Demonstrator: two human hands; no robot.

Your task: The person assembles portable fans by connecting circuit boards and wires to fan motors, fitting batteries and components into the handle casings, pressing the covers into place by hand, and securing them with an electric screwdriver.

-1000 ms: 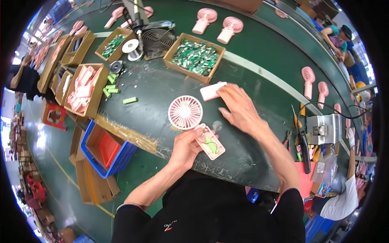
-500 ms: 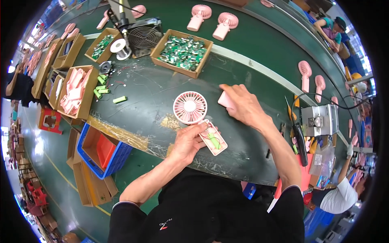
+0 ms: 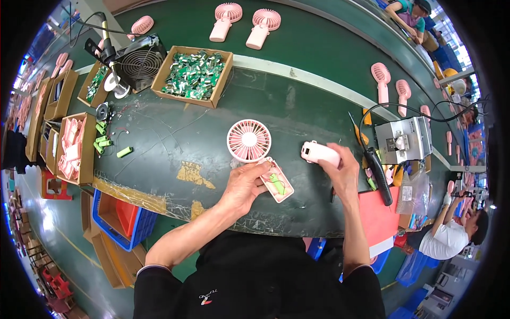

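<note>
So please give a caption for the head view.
Left hand steadies an opened pink fan; right hand holds its pink cover.

Pink plastic handheld fan (image 3: 257, 152), handle opened, green battery exposed, laid flat; pink handle cover (image 3: 320, 153) held raised beside it.

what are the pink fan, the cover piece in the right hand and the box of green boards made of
Pink fan: looks like matte moulded plastic, thin even grille ribs. Cover piece in the right hand: probably the same pink plastic, smooth, rounded edges. Box: brown cardboard, dull, raw-cut walls.
</note>
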